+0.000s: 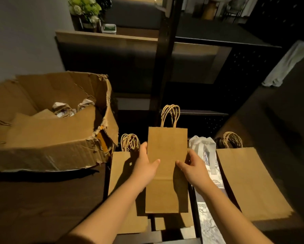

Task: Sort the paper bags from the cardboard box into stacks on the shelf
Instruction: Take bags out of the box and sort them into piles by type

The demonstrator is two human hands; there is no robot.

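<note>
A narrow brown paper bag [167, 169] with twisted handles is held flat in the middle of the view. My left hand [145, 166] grips its left edge, thumb on top. My right hand [191, 166] grips its right edge the same way. Under and to the left of it lies a stack of brown bags [120, 182]. Another brown stack [249, 182] lies at the right, and a white patterned bag stack [207, 166] lies between them. The torn cardboard box [47, 152] at the left holds more bags [65, 110].
A dark shelving unit [165, 71] stands behind the stacks, with a wooden board [105, 38] higher up. Flowers [85, 7] and a small white tub [109, 29] sit on top. A pale cloth [288, 64] hangs at the right.
</note>
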